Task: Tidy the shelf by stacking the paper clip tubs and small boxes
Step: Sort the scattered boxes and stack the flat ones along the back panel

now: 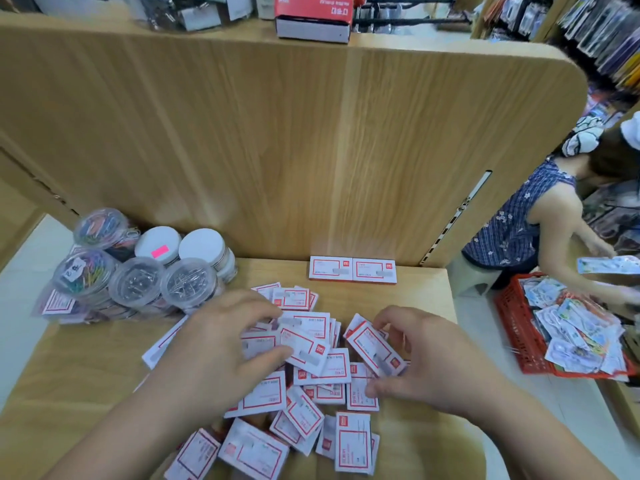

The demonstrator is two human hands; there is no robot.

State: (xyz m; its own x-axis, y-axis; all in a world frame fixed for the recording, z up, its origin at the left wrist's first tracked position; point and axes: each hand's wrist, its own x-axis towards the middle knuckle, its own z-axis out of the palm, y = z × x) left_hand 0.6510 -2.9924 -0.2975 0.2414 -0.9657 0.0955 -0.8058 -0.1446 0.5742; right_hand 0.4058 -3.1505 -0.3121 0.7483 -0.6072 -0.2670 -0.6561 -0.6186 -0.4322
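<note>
The left hand [221, 344] grips the top box [306, 346] of the small-box pile [263, 400]. The right hand [429, 358] pinches a tilted box [372, 348] at the pile's right edge. Paper clip tubs [138, 282] stand left of the pile.

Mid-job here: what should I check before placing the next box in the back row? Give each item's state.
1. Right hand grips a small box: ok.
2. Left hand has a grip on the pile: cannot tell.
3. Back row of two boxes flush to the wall: ok.
4. Bare shelf beside that row: ok.
5. Pile sorted: not ok, boxes overlap.
6. Tubs stacked at left: ok.
</note>
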